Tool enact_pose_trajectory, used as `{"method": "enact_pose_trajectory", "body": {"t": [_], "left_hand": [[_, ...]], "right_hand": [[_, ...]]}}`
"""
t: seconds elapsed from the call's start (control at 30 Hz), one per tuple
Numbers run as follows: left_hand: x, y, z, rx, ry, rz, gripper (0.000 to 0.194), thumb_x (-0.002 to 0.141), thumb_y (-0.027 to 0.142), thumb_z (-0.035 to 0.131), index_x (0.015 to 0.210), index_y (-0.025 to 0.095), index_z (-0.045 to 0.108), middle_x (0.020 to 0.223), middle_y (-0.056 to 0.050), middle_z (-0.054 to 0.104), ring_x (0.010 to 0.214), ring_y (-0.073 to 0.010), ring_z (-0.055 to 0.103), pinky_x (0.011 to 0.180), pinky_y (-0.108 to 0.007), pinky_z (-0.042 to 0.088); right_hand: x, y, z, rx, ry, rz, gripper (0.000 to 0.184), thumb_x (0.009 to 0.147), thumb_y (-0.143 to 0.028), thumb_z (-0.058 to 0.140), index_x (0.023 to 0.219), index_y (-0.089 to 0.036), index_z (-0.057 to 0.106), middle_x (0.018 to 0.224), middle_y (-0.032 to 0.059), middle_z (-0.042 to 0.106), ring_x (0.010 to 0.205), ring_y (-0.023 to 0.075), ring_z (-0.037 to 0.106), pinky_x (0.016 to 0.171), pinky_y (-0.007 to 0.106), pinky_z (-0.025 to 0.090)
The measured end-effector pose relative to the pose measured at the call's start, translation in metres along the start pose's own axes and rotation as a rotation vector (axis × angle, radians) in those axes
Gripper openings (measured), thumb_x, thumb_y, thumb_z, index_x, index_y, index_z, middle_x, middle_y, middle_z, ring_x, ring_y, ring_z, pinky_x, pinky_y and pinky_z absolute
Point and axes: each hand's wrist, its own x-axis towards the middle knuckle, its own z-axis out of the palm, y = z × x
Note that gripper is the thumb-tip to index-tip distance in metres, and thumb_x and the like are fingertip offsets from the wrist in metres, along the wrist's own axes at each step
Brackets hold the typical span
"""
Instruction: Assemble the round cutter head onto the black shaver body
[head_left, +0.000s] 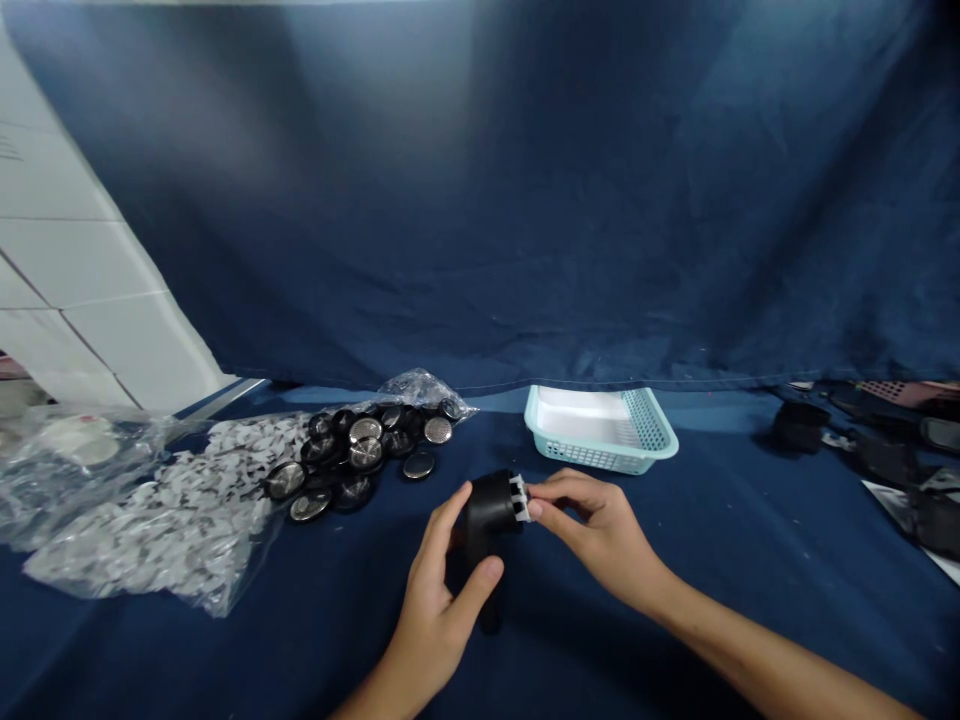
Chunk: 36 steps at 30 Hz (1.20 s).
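My left hand is wrapped round a black plastic housing, thumb on its lower side, holding it just above the blue cloth. My right hand pinches a small white plastic piece against the top end of that housing. A pile of round black discs with metal mesh faces lies to the left on a clear bag. Beside them lies a bag of small white plastic pieces.
A light-blue plastic basket stands behind my hands. Black parts lie at the far right with a pink basket edge. Blue cloth covers the table and hangs as a backdrop. Crumpled clear bags sit at far left.
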Motion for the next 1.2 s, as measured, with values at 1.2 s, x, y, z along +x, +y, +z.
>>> {"method": "enact_pose_trajectory", "body": {"t": [1.2], "left_hand": [[0.008,0.001,0.001,-0.205,-0.027,-0.151,0.066,0.086,0.046,0.062,0.144,0.029,0.036,0.146,-0.007,0.044,0.133,-0.0277,0.044,0.107,-0.038,0.043]], "right_hand": [[0.000,0.004,0.000,-0.183,0.116,-0.138,0.008,0.084,-0.028,0.069,0.085,-0.023,0.074,0.095,0.0047,0.067,0.091,0.0197,0.062,0.084,0.036,0.049]]}}
